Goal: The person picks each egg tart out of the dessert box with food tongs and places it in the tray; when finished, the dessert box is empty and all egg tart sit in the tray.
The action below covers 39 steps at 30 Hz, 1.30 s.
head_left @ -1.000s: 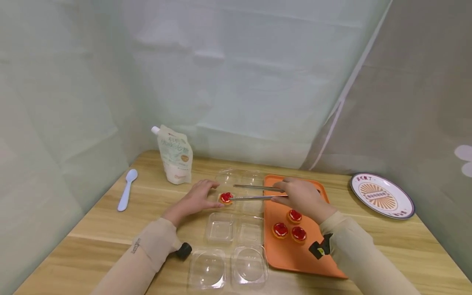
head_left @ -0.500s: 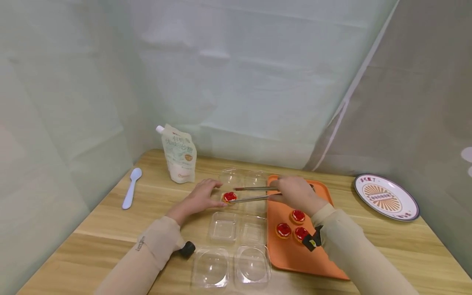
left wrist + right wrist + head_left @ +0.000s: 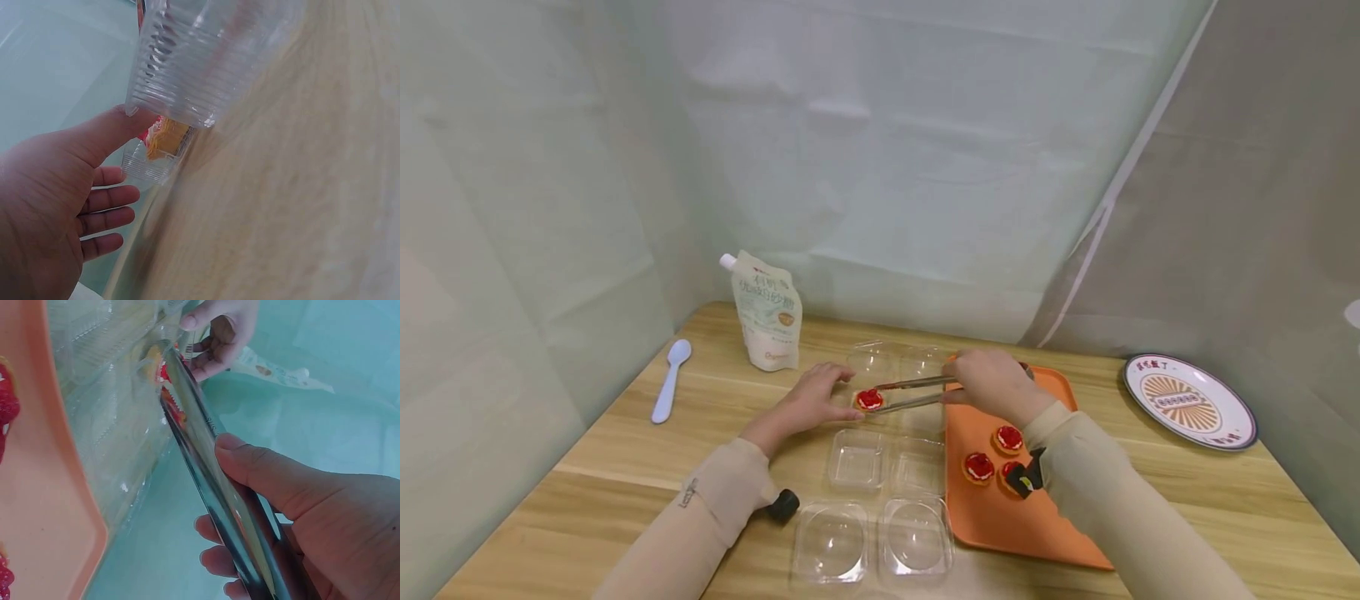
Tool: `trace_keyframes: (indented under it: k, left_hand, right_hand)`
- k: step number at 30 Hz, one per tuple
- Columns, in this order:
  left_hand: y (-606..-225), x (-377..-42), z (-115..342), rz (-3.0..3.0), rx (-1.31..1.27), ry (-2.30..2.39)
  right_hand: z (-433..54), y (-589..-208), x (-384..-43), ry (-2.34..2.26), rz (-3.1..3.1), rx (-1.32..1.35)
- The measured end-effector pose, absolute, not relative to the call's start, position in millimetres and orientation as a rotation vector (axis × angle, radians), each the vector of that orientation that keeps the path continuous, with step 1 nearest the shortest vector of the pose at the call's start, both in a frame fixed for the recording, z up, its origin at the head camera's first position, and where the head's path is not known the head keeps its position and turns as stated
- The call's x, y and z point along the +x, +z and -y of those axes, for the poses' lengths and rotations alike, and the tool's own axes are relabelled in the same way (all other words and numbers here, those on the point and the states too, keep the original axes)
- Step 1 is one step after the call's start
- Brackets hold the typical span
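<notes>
A small tart (image 3: 870,400) with red topping sits in a clear plastic box (image 3: 857,421) at the back left of a group of such boxes. My right hand (image 3: 996,385) grips metal tongs (image 3: 917,405) from the right. Their tips stand apart, one on the far side of the tart and the other along its near edge. On the box's left side, my left hand (image 3: 808,402) has its thumb at the near corner and its fingers toward the back. In the left wrist view that hand's (image 3: 56,181) fingers are spread and the thumb reaches to the plastic.
Several tarts (image 3: 978,468) lie on an orange tray (image 3: 1000,525) under my right forearm. More clear boxes (image 3: 831,542) stand nearer me. A spouted pouch (image 3: 767,312) and a pale blue spoon (image 3: 670,382) are on the left. A patterned plate (image 3: 1191,402) lies far right.
My right hand has moved left with the tongs, so their tips now reach further along the tart. The gap between the tips has narrowed slightly. My left hand stays by the box.
</notes>
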<state>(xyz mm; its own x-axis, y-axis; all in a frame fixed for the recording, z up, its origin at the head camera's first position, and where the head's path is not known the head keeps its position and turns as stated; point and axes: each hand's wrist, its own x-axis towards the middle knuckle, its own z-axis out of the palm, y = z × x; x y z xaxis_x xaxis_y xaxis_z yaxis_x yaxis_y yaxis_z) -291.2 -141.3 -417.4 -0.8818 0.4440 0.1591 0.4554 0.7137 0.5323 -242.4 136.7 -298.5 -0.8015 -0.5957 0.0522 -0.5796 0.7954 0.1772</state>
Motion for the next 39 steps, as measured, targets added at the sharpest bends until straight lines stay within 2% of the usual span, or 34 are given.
trace_keyframes:
  k: [11,39]
  left_hand:
    - [-417,-293,140,2.881,-0.764,-0.892]
    - [-418,-289,139,2.901,-0.729,-0.918]
  right_hand:
    - [-131,-297,-242,-0.286,2.883,0.921]
    - [-152,-301,-221,-0.166,2.749,0.829]
